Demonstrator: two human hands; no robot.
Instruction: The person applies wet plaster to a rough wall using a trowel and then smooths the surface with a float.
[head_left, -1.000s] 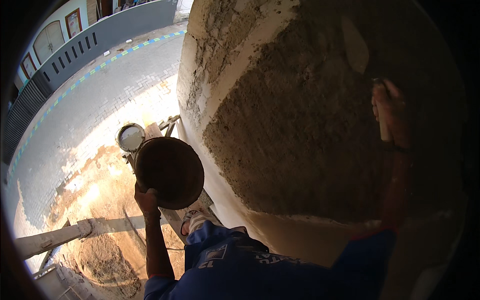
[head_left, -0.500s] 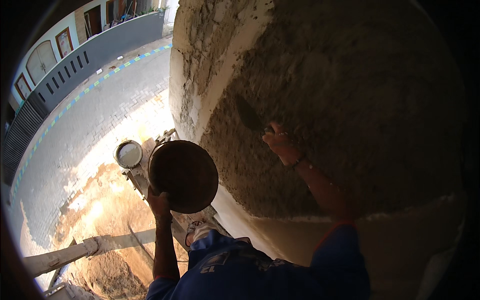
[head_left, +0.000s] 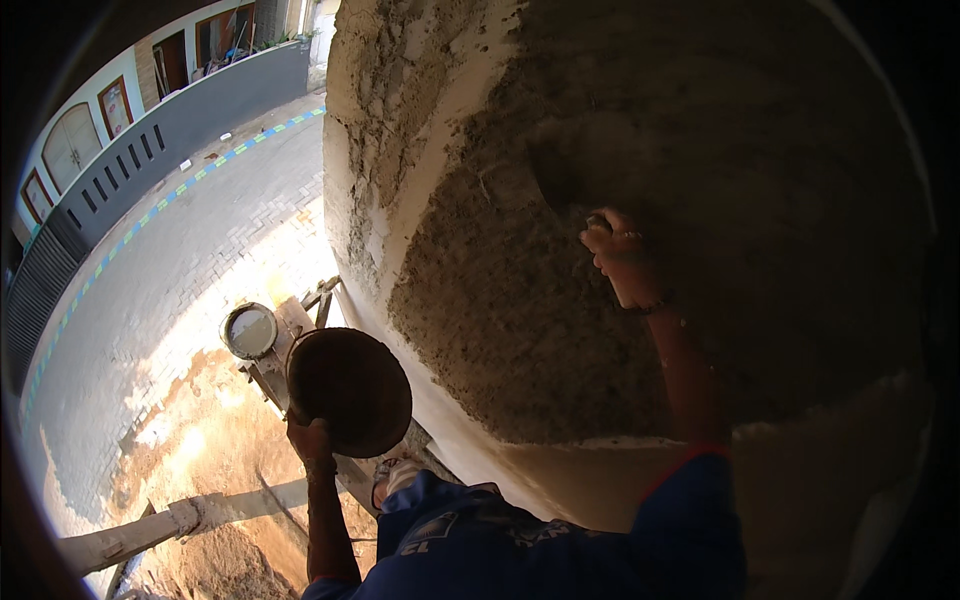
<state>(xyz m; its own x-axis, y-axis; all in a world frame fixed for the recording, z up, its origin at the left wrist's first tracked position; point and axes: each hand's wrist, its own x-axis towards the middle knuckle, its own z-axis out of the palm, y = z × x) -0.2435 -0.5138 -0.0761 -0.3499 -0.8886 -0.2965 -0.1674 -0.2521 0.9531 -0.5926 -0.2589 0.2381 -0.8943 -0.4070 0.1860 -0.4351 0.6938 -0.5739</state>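
Observation:
My left hand (head_left: pixel 308 436) grips the edge of a dark round pan (head_left: pixel 350 388), held low beside the wall. My right hand (head_left: pixel 620 255) is closed on the handle of a trowel (head_left: pixel 548 180), its dim blade lying against the rough, dark mortar patch (head_left: pixel 470 340) on the wall. Along the patch's left runs a paler, cracked, crumbly band of wall (head_left: pixel 365 160). Just behind the pan, a round bucket (head_left: pixel 250 330) with pale grey liquid stands on a plank.
A wooden scaffold beam (head_left: pixel 130 535) crosses the lower left over sandy ground (head_left: pixel 225 565). Below lies a paved street (head_left: pixel 150 290) with a grey fence wall (head_left: pixel 230 75) and house fronts. My sandalled foot (head_left: pixel 385 478) is on the planking.
My right hand with the trowel swept left across the wall from the far right, then shifted slightly up and right. The view has drifted, so the pan and bucket sit lower in it.

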